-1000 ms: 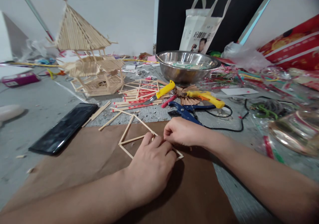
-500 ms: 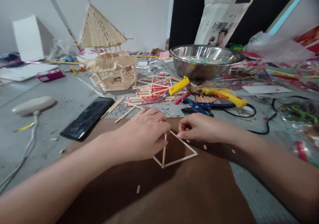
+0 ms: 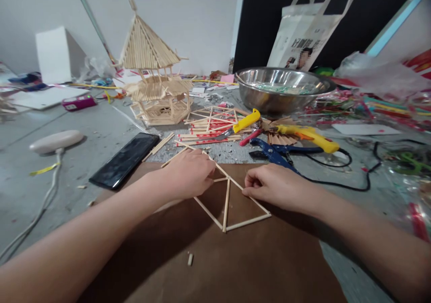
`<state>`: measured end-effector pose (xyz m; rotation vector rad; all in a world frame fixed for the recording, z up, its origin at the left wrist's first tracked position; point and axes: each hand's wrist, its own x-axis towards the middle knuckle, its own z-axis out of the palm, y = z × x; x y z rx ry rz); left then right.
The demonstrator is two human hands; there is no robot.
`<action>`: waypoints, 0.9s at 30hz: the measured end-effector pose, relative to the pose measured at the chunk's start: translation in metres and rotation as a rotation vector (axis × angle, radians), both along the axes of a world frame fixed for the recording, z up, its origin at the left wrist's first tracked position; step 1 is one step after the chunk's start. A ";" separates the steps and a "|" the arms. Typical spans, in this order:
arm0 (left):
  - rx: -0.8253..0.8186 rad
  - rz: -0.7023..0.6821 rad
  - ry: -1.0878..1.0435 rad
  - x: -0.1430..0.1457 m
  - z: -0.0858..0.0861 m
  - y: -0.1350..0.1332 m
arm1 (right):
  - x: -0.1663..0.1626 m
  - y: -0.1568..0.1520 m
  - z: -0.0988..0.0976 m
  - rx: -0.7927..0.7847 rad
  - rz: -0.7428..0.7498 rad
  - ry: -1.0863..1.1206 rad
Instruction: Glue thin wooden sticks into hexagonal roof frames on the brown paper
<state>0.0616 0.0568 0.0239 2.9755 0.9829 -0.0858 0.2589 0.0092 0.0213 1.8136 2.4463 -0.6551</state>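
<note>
Wooden sticks form a flat, kite-shaped stick frame lying on brown paper at the near edge of the table. The left hand has its fingers curled, with the tips closed on the frame's upper-left part, where a short crosspiece meets the long side stick. The right hand pinches the right side stick between thumb and forefinger. A middle stick runs from the crosspiece down to the near corner.

The step in hand appears to be seating and truing this middle stick inside the outline. Any further move would call for light, even pressure from both hands, since the joints look slender and easily skewed.

Compared with half a second earlier, the left hand has drawn back toward the upper left. This bares the left side stick and the crosspiece that it covered. The right hand keeps its place on the right side stick.

Beyond the paper lie a black phone, blue pliers, a yellow-handled knife, a steel bowl and a finished stick pagoda. A short offcut rests on the paper nearer the viewer.
</note>
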 end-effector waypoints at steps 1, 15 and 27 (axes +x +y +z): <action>0.003 -0.002 -0.003 0.000 -0.001 0.000 | -0.001 -0.001 0.001 0.013 -0.003 -0.015; -0.025 0.023 0.013 0.006 -0.004 -0.004 | -0.006 -0.002 0.003 -0.013 -0.034 0.014; -0.003 0.016 0.022 0.006 0.000 -0.003 | -0.003 -0.001 0.000 -0.078 -0.049 0.104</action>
